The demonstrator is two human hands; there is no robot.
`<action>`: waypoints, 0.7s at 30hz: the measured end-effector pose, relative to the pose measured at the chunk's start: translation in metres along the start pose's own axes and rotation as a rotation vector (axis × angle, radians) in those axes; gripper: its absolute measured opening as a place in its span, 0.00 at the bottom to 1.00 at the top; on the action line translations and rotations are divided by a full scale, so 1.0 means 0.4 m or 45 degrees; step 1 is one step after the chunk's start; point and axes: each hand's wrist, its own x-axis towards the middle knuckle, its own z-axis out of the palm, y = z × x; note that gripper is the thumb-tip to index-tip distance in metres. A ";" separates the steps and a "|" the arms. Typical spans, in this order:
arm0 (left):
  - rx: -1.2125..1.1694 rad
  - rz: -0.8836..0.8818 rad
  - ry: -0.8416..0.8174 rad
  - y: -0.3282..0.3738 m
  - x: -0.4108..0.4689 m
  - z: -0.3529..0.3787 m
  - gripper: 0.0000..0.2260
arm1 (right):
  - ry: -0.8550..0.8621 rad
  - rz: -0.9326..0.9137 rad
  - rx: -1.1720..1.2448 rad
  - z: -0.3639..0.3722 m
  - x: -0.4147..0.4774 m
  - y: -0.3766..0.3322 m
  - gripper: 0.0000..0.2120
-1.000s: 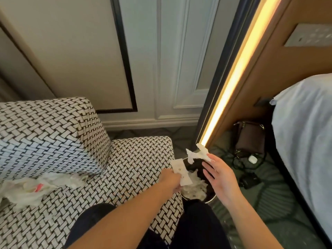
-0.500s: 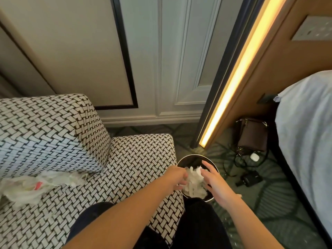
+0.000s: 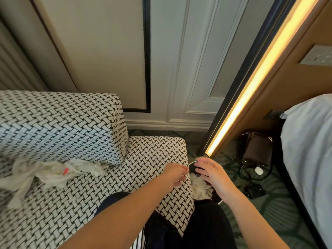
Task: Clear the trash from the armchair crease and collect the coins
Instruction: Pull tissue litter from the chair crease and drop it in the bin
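The armchair (image 3: 147, 159) has a black-and-white woven pattern. A crumpled white plastic bag (image 3: 50, 172) with a red mark lies along the crease under its backrest. A round black bin (image 3: 218, 202) stands on the floor at the seat's right edge, with white paper scraps (image 3: 199, 187) inside. My left hand (image 3: 175, 174) hovers over the seat edge beside the bin, fingers curled loosely and holding nothing. My right hand (image 3: 213, 174) is spread open above the bin, empty. No coins are visible.
A brown handbag (image 3: 258, 150), a white charger (image 3: 259, 171) with black cables and a black adapter (image 3: 255, 191) lie on the carpet right of the bin. A bed with a white sheet (image 3: 310, 151) fills the right. A lit wall strip (image 3: 251, 87) and panelled wall stand behind.
Both hands held white paper scraps above the bin a second ago. They dropped them in, and now both hands are lifted slightly and empty.
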 end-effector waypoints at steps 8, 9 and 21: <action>-0.063 0.225 0.026 -0.049 -0.075 -0.193 0.09 | -0.219 -0.229 -0.102 0.180 -0.069 -0.082 0.06; -0.080 0.247 0.058 -0.065 -0.086 -0.239 0.09 | -0.254 -0.245 -0.126 0.222 -0.081 -0.091 0.06; -0.300 0.313 0.439 -0.246 -0.161 -0.669 0.07 | -0.581 -0.300 -0.360 0.613 -0.166 -0.092 0.10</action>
